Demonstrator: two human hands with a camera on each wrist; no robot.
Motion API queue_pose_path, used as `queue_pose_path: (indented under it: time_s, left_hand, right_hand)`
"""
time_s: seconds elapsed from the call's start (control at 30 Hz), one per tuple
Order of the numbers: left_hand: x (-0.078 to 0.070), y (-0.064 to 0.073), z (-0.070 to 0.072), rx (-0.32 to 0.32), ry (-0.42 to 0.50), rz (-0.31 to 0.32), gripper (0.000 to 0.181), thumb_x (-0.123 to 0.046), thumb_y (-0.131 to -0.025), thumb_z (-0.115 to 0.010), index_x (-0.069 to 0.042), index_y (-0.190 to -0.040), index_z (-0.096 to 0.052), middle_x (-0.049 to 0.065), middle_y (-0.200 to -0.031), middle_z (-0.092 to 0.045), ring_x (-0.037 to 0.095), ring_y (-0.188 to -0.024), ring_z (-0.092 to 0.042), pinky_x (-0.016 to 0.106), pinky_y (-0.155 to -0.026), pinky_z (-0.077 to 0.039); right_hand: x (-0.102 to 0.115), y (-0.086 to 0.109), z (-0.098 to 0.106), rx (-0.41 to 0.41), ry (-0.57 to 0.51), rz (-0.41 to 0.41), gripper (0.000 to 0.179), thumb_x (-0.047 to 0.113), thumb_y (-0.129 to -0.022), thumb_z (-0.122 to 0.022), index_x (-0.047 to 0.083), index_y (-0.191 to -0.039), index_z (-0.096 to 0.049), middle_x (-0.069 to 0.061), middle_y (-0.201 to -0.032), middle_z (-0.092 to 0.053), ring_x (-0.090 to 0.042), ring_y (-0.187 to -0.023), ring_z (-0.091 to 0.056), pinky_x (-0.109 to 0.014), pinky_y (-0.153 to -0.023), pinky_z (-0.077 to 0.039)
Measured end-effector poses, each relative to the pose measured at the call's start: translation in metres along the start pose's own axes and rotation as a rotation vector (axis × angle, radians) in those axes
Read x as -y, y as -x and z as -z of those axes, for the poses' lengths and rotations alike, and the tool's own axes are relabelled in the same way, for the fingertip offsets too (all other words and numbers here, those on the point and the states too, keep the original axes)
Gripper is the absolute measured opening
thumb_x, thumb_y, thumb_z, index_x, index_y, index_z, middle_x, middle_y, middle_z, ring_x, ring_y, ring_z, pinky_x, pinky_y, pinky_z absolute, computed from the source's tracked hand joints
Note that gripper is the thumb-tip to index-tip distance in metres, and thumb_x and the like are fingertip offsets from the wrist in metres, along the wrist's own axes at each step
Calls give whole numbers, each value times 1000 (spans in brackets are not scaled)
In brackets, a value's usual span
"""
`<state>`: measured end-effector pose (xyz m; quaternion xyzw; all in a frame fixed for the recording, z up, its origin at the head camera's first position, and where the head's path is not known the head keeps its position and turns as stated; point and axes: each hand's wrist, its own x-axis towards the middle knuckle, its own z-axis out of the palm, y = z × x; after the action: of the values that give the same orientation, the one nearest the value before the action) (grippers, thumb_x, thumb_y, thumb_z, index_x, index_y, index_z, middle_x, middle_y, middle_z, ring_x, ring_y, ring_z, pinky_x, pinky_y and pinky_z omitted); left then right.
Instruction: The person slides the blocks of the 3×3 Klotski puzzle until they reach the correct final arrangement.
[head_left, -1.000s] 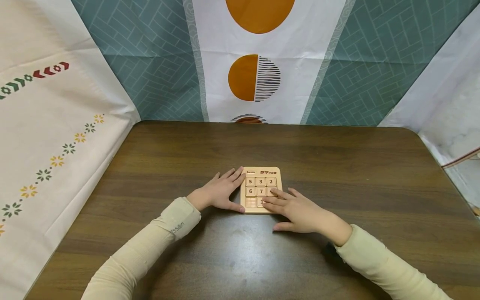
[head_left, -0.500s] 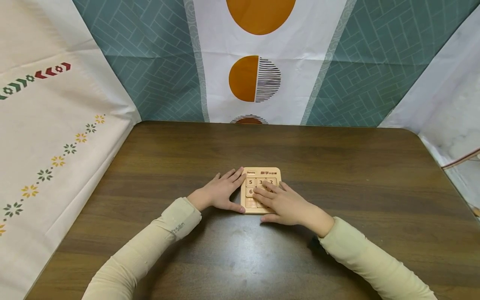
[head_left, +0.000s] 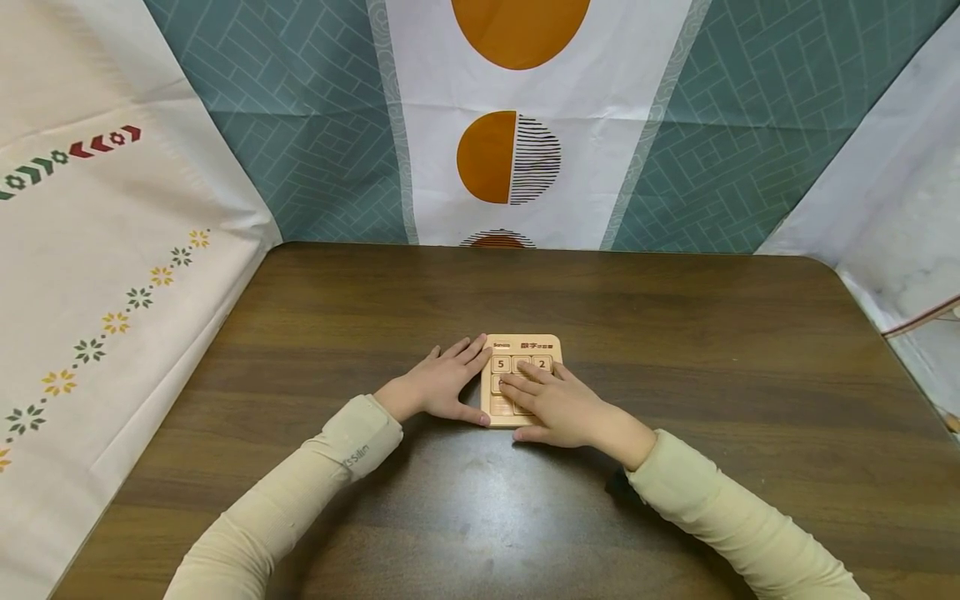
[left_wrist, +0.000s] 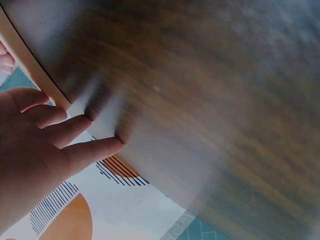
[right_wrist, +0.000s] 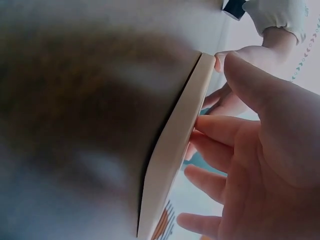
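Observation:
A wooden number slide puzzle (head_left: 504, 341) lies flat on the table, with several square numbered tiles in its frame. Along its left side my left hand (head_left: 442, 385) is spread, fingertips at the upper left edge and thumb at the lower left corner. My right hand (head_left: 566, 410) reaches over from the right with straight fingers touching tiles in the middle rows; its thumb is off the front edge. The 5 tile (head_left: 501, 364) and the 2 tile (head_left: 542, 363) show; most others are covered. The bare slot (head_left: 501, 406) is at lower left. In the right wrist view, the frame's side (right_wrist: 172, 145) appears below my fingers.
The dark wood-grain table (head_left: 360, 292) extends around the puzzle. Behind its far edge hangs a teal and white cloth (head_left: 585, 167) with orange circles. A cream cloth (head_left: 97, 250) with a flower pattern drapes down at the left.
My right hand has slid left and slightly away from me across the tiles, from the right columns to the middle and left ones. The left hand and the puzzle frame have stayed put.

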<state>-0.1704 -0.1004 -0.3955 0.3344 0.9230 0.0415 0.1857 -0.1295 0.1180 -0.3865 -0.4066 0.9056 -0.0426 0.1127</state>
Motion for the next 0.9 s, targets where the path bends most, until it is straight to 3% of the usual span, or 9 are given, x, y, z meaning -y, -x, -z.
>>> queue_pose_path:
  time_s: [0.43,0.9]
  left_hand:
    - [0,1,2,1,-2,1,105,-68,-73,-56,-8,-147,-13,9,-152,0,32,-137,-8,60,-99,-20]
    - [0,2,2,-5,-7,-6,103,-67,-74,-56,-7,-147,-14,11,-152,-1,33,-137,-9,60,-99,-21]
  right_hand:
    - [12,8,1,20,10,28,70,52,-87,-50,10,-140,-37,-4,-146,-30,-28,-135,-20,-60,-100,-19]
    - [20,16,0,-27,31,59,69,52,-86,-52,8,-138,-41,-5,-143,-36,-28,-134,-24,-58,-100,-20]
